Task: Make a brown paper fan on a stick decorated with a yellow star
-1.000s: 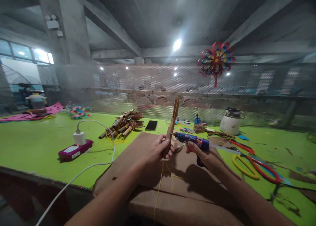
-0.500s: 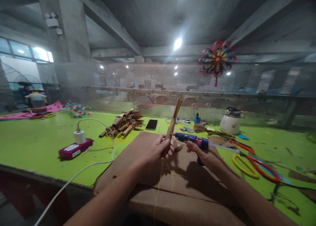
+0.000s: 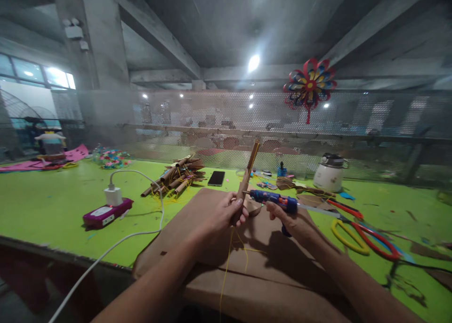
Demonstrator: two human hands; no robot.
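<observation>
With forearms (image 3: 165, 266) angled inward, clasps a tilted, slender brown piece (image 3: 251, 165) in the left hand (image 3: 229, 212) and points a blue glue gun (image 3: 271, 198) at it in the right hand's (image 3: 287, 217) grip.

Toward seven o'clock, the left forearm (image 3: 165, 271) is bare as far as it shows, broad low down and tapering smoothly to a slim wrist. The left hand (image 3: 229, 211) is bare too, its nails too small to make out clearly. Toward five o'clock, the right forearm (image 3: 348, 271) is likewise bare and tapered, ending in a bare right hand (image 3: 291, 221) with a slender thumb.
</observation>
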